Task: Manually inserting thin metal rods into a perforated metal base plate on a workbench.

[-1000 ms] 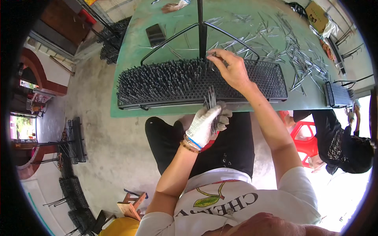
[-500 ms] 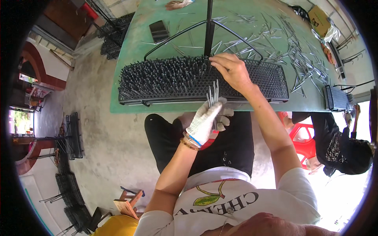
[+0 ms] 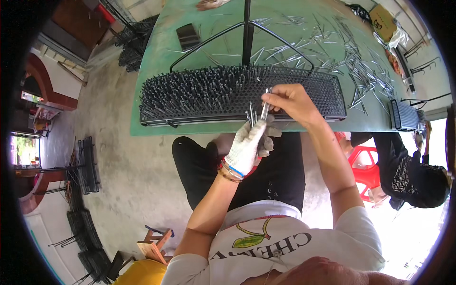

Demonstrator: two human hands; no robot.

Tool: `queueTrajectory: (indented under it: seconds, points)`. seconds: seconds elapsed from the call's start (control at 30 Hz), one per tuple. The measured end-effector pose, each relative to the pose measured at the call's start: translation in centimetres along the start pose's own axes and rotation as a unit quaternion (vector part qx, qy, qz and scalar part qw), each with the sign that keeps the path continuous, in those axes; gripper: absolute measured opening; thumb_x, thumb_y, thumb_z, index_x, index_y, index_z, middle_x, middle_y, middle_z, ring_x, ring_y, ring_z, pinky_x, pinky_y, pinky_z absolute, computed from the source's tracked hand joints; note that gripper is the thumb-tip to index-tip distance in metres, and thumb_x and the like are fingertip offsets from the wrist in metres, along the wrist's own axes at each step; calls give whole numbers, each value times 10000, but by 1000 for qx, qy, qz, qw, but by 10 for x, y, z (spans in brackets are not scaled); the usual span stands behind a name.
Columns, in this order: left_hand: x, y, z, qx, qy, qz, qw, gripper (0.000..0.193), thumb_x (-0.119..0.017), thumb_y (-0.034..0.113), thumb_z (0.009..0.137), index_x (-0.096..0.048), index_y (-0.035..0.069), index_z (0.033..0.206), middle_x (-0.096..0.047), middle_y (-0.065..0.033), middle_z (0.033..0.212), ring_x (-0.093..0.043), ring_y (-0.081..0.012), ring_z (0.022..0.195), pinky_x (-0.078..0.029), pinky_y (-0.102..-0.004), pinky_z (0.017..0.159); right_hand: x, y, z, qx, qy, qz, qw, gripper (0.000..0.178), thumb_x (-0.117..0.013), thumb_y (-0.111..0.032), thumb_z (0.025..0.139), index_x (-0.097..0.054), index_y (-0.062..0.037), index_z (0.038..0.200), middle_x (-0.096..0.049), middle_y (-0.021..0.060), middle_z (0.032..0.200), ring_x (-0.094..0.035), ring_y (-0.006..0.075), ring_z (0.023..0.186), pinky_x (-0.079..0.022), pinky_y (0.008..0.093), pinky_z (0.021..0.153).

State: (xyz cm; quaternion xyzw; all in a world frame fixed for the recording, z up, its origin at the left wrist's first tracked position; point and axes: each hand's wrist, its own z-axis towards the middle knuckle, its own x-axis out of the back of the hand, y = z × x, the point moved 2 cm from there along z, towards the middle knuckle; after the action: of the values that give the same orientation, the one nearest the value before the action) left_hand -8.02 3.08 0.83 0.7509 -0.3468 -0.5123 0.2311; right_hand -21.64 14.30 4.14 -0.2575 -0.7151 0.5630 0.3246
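My left hand (image 3: 247,145), in a white knit glove, is closed around a bunch of thin metal rods (image 3: 251,114) standing up out of the fist. Bare, my right hand (image 3: 290,102) pinches the upper end of a rod at that bunch, just above the glove. Behind both hands lies a long black perforated rack (image 3: 304,88) with a wire frame and an upright post (image 3: 247,38). Upright dark rods (image 3: 190,92) crowd the holes of its left half, while the right half shows bare holes. The rods' lower ends are hidden inside the glove.
Loose metal rods (image 3: 368,80) lie scattered over the green table (image 3: 156,57). A dark phone-like slab (image 3: 188,37) and a brown glove (image 3: 213,4) are farther back. At right, another person (image 3: 403,175) works by a second rack (image 3: 403,115), near a red stool (image 3: 365,166).
My right hand has come back from the rack, near the post, toward my left hand and now pinches a rod at the bunch. The left hand stays nearly in place.
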Motion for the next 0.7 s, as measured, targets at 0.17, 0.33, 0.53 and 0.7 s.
queueTrajectory:
  seconds: [0.17,0.33,0.53,0.7]
  points:
    - [1,-5,4,8,-13,12,1000,338,-525,292,977,-562,16,1168,-642,-19,797,-513,-51,553,-404,-176,485,29,-12,7,120,166,-49,978,231,-688,-222,890,-687,2,836,-638,12,706,-558,62,664,-444,216,619]
    - [0,-6,4,15,-3,26,1000,307,-524,287,979,-570,29,1138,-645,-37,810,-524,-43,538,-412,-168,460,40,-27,24,206,293,-109,927,190,-712,-171,861,-688,17,871,-640,16,722,-539,72,656,-440,234,626]
    - [0,-5,0,19,3,58,998,290,-505,292,986,-563,46,1129,-661,-62,849,-540,-32,535,-383,-153,404,46,-23,37,307,316,-204,874,169,-721,-121,828,-691,23,910,-679,100,822,-614,151,741,-477,274,701]
    - [-2,-7,0,22,-3,47,999,304,-506,302,985,-560,48,1142,-666,-65,863,-540,-28,535,-385,-150,402,52,-22,37,319,328,-269,848,146,-719,-102,815,-698,3,913,-689,121,863,-639,215,784,-485,297,740]
